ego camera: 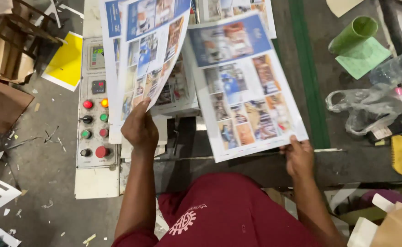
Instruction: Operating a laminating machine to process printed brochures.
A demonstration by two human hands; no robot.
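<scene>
Your left hand (139, 129) is closed on the lower edge of a printed sheet (141, 50), fingers curled behind it and thumb at the front, so the sheet stands up and away from you, covered in small photos with a blue band near the top. Your right hand (298, 157) pinches the bottom right corner of a 2nd printed sheet (242, 91) – same kind of layout, tilted and lying flatter, its left edge just beside the 1st sheet.

Under and between your hands more printed sheets lie stacked on the machine bed (182, 137). Just left of your left hand sits a control panel (96, 105) with red, green, orange and black buttons and 2 small displays. Further left, on the dusty floor – a yellow sheet (66, 61) and brown cardboard (2, 103). Well to the right of your right hand lie a green rolled tube (353, 34), a green paper square (363, 57) and crumpled clear plastic (365, 107).
</scene>
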